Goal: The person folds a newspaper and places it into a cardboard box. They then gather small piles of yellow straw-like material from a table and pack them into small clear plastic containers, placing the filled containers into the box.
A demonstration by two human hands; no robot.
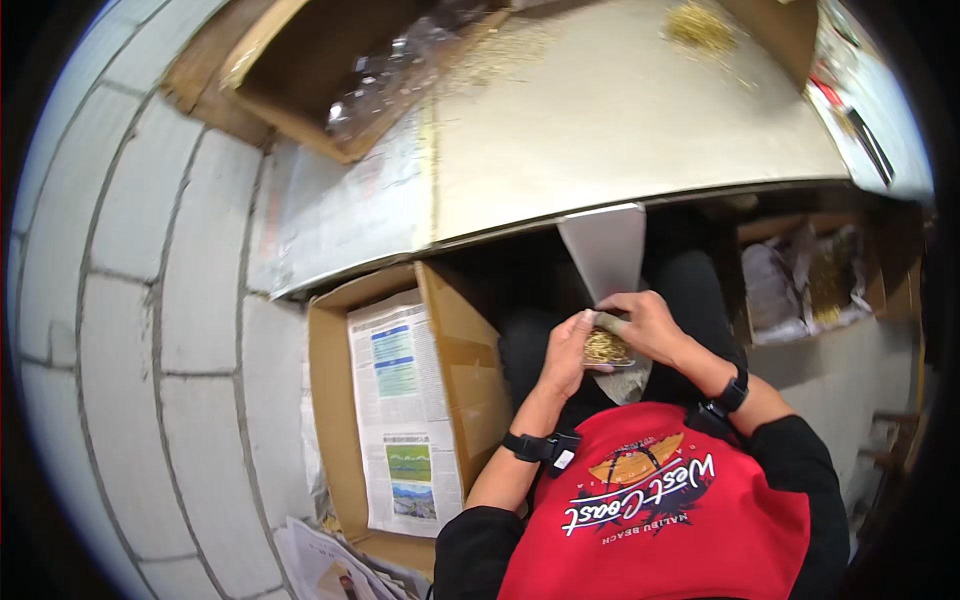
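Lettering [640, 496] marks the red shirt [655, 560] near hands [648, 326] holding golden pieces [603, 347].

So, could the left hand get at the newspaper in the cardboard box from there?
Probably yes: the cardboard box is open above the newspaper, though the left hand would have to clear the near wall and is occupied with the golden pieces.

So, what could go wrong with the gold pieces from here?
The gold pieces between the left hand and right hand could spill if either grip slackens. The loose gold pile might scatter across the table if bumped.
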